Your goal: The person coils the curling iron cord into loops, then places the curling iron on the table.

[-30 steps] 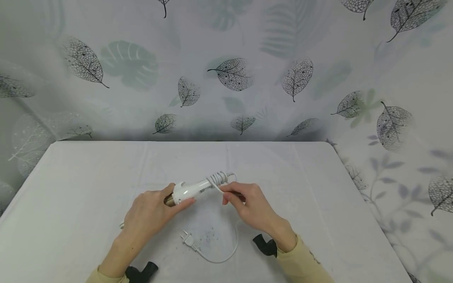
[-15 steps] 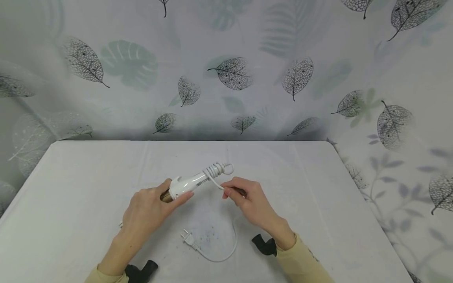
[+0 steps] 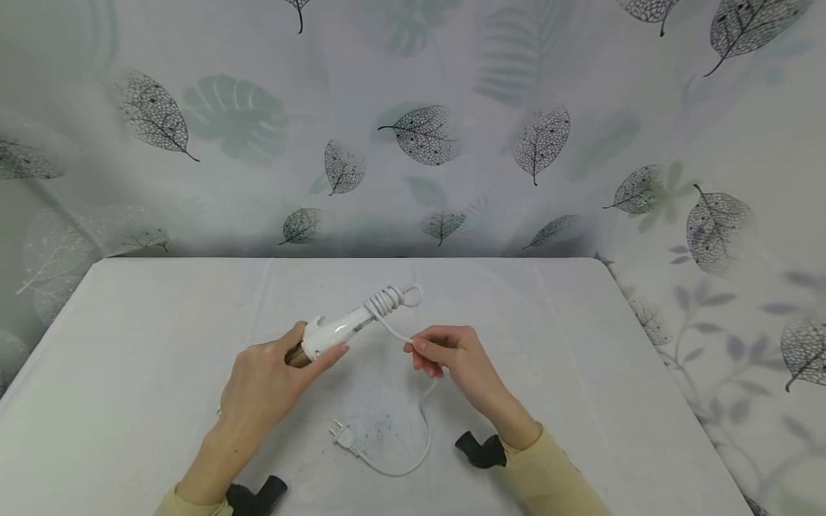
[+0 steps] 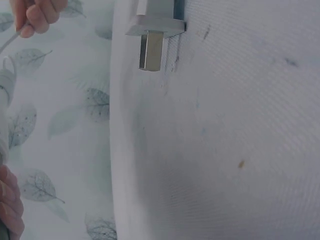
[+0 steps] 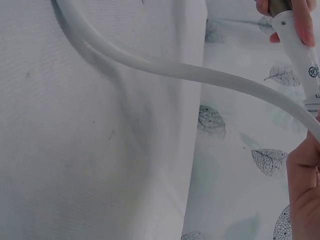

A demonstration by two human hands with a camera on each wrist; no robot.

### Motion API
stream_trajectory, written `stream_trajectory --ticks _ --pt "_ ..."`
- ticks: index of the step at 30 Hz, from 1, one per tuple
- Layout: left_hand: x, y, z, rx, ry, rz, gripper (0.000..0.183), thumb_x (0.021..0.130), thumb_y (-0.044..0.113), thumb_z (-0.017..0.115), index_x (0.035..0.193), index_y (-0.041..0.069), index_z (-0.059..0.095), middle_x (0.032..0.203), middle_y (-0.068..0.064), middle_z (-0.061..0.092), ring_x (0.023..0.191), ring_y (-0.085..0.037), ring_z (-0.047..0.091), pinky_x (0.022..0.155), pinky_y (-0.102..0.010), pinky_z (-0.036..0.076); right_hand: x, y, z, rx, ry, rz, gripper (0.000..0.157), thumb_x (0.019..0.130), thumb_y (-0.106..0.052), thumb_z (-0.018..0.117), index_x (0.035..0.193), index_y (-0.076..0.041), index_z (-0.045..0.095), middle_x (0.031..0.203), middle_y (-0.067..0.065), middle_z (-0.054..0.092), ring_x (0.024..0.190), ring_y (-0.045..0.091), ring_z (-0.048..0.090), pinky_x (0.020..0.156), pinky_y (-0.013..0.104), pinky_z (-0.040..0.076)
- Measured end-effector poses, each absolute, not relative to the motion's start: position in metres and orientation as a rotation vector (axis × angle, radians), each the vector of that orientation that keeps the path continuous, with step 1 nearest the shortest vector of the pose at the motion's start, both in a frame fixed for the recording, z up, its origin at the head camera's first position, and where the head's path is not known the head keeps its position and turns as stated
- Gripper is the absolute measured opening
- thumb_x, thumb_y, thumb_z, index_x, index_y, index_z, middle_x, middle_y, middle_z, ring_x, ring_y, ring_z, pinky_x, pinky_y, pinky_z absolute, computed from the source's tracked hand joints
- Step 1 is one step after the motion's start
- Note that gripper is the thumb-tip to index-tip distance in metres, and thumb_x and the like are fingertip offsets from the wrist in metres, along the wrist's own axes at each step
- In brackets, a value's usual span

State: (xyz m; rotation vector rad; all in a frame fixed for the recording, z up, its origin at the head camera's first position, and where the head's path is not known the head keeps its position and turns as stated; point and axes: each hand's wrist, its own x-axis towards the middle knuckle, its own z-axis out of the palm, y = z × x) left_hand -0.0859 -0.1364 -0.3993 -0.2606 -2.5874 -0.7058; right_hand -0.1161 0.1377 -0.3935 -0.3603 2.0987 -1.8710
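Observation:
My left hand [image 3: 261, 380] grips the gold barrel of what looks like a curling iron, its white handle [image 3: 335, 333] slanting up to the right. Several coils of white power cord [image 3: 385, 301] wrap the handle's far end. Between thumb and fingers, my right hand [image 3: 461, 358] pinches the cord a short way off the coils. From there the cord's loose length [image 3: 422, 444] curves down over the table to a two-pin plug [image 3: 345, 437]. The plug also shows close up in the left wrist view [image 4: 155, 25]. Most of the barrel is hidden under my left hand.
A white cloth covers the table [image 3: 161, 308], with dark specks near the plug. Black curved pieces sit at the left wrist [image 3: 258, 496] and right wrist [image 3: 480, 451]. Behind the table hangs a leaf-patterned curtain [image 3: 413, 179].
The curling iron and left hand have shifted left and slightly away from me. My right hand has turned a little, and the stretch of cord between it and the coils has grown longer.

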Motion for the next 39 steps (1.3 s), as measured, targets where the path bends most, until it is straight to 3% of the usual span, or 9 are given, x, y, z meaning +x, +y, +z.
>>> stream_trajectory --ticks 10,20,27,32,36,39 --pt "-0.086 -0.135 -0.396 -0.250 -2.589 -0.800 0.039 0.077 0.045 0.085 0.092 0.016 0.064 0.057 0.012 0.024 0.048 -0.003 0.026 0.042 -0.022 0.020 -0.119 0.138 -0.399 -0.271 2.119 -1.834 0.029 0.097 -0.026 0.067 0.087 0.001 0.069 0.071 0.006 0.060 0.059 0.014 0.055 0.063 0.026 0.049" --pt "-0.086 -0.136 -0.398 -0.293 -2.579 -0.877 0.045 0.077 0.043 0.085 0.106 0.011 0.072 0.056 0.013 0.029 0.049 -0.001 0.027 0.042 -0.020 0.022 -0.124 0.134 -0.410 -0.221 2.249 -1.756 0.041 0.095 -0.035 0.070 0.093 0.006 0.069 0.070 0.004 0.062 0.062 0.015 0.058 0.062 0.026 0.050" --pt "-0.085 -0.135 -0.398 -0.364 -2.609 -0.951 0.042 0.077 0.043 0.085 0.107 0.015 0.075 0.057 0.015 0.026 0.051 0.002 0.025 0.044 -0.018 0.021 -0.126 0.133 -0.413 -0.269 2.343 -1.660 0.033 0.097 -0.029 0.067 0.098 0.004 0.069 0.068 0.002 0.058 0.062 0.013 0.055 0.060 0.024 0.046" --pt "-0.084 -0.134 -0.399 -0.430 -2.623 -0.945 0.050 0.077 0.043 0.085 0.114 0.011 0.075 0.058 0.013 0.045 0.053 0.002 0.033 0.045 -0.019 0.026 -0.127 0.134 -0.417 -0.345 2.385 -1.626 0.024 0.099 -0.020 0.065 0.099 0.004 0.067 0.068 0.002 0.053 0.061 0.012 0.051 0.057 0.022 0.041" --pt "-0.084 -0.135 -0.401 -0.533 -2.622 -0.970 0.044 0.078 0.040 0.085 0.109 0.011 0.075 0.069 0.009 0.064 0.056 0.002 0.044 0.047 -0.016 0.034 -0.126 0.134 -0.418 -0.330 2.395 -1.620 0.017 0.099 -0.013 0.063 0.096 0.003 0.064 0.067 0.003 0.053 0.061 0.012 0.051 0.057 0.022 0.040" --pt "-0.084 -0.135 -0.402 -0.593 -2.631 -1.001 0.036 0.079 0.040 0.084 0.104 0.016 0.074 0.072 0.011 0.066 0.059 0.003 0.049 0.049 -0.014 0.037 -0.126 0.133 -0.418 -0.305 2.403 -1.623 0.013 0.098 -0.008 0.061 0.092 0.003 0.063 0.066 0.002 0.055 0.061 0.011 0.053 0.058 0.022 0.042"
